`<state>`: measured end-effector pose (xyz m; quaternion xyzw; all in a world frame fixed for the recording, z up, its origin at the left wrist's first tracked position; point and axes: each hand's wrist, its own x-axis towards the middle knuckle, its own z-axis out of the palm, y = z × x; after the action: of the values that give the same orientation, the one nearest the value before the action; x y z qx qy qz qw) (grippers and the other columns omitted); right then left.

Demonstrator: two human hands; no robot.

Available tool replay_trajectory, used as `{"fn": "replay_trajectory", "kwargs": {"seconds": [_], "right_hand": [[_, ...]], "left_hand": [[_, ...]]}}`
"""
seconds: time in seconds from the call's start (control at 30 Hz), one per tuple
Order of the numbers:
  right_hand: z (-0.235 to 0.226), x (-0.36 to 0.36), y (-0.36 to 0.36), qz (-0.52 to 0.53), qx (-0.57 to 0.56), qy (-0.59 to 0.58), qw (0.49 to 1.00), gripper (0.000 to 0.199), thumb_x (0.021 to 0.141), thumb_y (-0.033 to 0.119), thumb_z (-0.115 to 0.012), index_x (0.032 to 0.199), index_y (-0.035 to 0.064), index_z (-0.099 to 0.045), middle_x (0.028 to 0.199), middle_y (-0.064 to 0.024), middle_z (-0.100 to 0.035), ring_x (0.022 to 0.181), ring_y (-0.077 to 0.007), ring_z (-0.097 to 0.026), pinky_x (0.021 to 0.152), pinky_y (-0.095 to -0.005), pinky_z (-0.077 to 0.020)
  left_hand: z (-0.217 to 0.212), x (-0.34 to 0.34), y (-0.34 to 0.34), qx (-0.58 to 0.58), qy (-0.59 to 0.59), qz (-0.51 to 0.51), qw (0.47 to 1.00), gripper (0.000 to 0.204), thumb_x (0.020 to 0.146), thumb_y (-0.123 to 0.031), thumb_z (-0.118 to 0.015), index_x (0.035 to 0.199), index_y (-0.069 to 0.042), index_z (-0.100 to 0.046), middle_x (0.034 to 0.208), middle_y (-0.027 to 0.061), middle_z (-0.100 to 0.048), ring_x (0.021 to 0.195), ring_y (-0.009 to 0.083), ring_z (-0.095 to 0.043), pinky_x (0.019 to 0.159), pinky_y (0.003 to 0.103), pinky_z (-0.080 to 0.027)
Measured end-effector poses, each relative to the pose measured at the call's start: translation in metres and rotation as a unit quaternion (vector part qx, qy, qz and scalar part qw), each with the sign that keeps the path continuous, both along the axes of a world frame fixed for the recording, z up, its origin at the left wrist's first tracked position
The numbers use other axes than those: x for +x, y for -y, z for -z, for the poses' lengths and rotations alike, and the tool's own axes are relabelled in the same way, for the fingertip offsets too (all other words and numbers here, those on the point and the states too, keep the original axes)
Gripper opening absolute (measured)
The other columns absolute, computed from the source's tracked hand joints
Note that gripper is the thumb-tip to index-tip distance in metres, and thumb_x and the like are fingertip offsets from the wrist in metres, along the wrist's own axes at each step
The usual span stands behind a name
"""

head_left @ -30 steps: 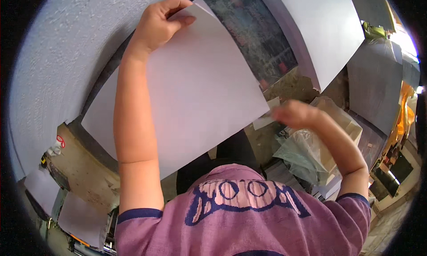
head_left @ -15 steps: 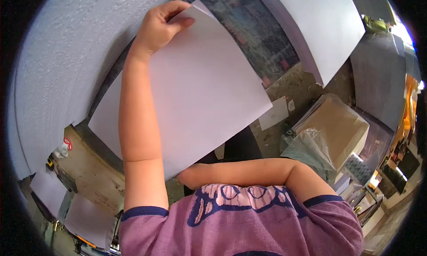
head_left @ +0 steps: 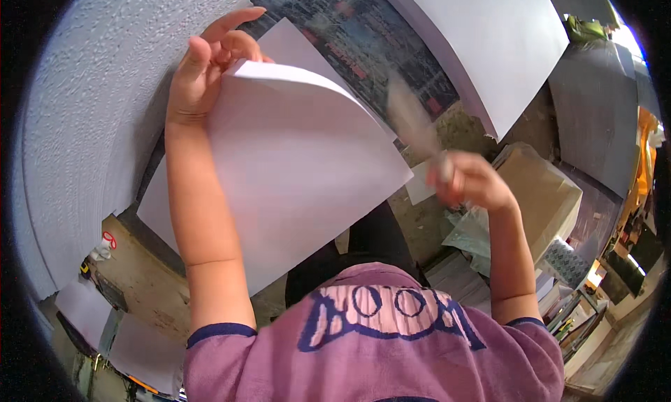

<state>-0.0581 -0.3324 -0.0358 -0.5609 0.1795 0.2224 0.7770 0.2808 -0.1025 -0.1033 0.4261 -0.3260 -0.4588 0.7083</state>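
My left hand (head_left: 210,70) is at the raised corner of a large white paper sheet (head_left: 300,150), its thumb and forefinger spread apart. The corner rests against its other, curled fingers, and the far edge bows upward. Beneath lies another white sheet, whose corner (head_left: 283,39) shows past the bowed edge. On the right, my right hand (head_left: 470,182) is closed round a flat, pale, knife-like tool (head_left: 409,112). Motion smears this tool, which points up and to the left beside the paper's right edge.
Tall stacks of white sheets stand at the left (head_left: 105,74) and the upper right (head_left: 503,46). A dark, scuffed work surface (head_left: 363,32) lies between them. To the right is a brown block partly wrapped in clear plastic (head_left: 538,199). Paper scraps (head_left: 418,185) lie near my right hand.
My left hand has moved left and toward me, its pinch loosened, and the sheet's corner is curled back. My right hand has swung up from near my body with the knife-like tool.
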Motion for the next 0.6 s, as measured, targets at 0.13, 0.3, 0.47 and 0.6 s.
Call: {"fn": "replay_trajectory", "kwargs": {"seconds": [0.13, 0.3, 0.47, 0.6], "right_hand": [[0.019, 0.051, -0.006, -0.006, -0.286, -0.083, 0.955, 0.034, 0.098, 0.033, -0.042, 0.088, 0.0032, -0.057, 0.065, -0.0033, -0.05, 0.059, -0.0112, -0.047, 0.053, -0.0264, -0.0386], [0.028, 0.058, 0.019, -0.261, -0.304, -0.105, 0.91, 0.031, 0.094, 0.028, -0.047, 0.088, -0.0001, -0.056, 0.074, -0.0093, -0.054, 0.072, -0.0178, -0.052, 0.065, -0.0331, -0.042], [0.011, 0.02, 0.05, -0.385, -0.322, -0.19, 0.843, 0.032, 0.092, 0.03, -0.048, 0.089, 0.0, -0.059, 0.078, -0.014, -0.06, 0.071, -0.021, -0.056, 0.066, -0.0368, -0.0441], [0.027, 0.004, 0.026, -0.353, -0.265, -0.178, 0.879, 0.029, 0.092, 0.027, -0.05, 0.096, 0.0004, -0.06, 0.086, -0.0165, -0.062, 0.077, -0.0258, -0.059, 0.072, -0.0385, -0.0464]], "left_hand": [[0.003, 0.003, -0.001, 0.023, -0.031, 0.01, 0.999, 0.082, 0.078, -0.07, -0.045, 0.123, -0.002, -0.054, 0.069, 0.006, -0.062, 0.084, 0.0214, -0.065, 0.078, 0.033, -0.051], [0.008, 0.003, -0.007, 0.033, 0.018, -0.049, 0.998, 0.078, 0.082, -0.065, -0.046, 0.13, -0.003, -0.045, 0.101, 0.0086, -0.062, 0.1, 0.0208, -0.058, 0.086, 0.031, -0.047], [0.004, -0.008, 0.015, 0.124, 0.204, -0.115, 0.964, 0.047, 0.08, 0.0, -0.065, 0.124, -0.012, -0.054, 0.096, 0.0019, -0.062, 0.083, 0.0078, -0.059, 0.073, 0.02, -0.047], [0.003, -0.01, 0.018, 0.133, 0.199, -0.122, 0.963, 0.045, 0.083, 0.0, -0.062, 0.125, -0.008, -0.051, 0.098, 0.0011, -0.059, 0.086, 0.0069, -0.056, 0.076, 0.02, -0.045]]}}
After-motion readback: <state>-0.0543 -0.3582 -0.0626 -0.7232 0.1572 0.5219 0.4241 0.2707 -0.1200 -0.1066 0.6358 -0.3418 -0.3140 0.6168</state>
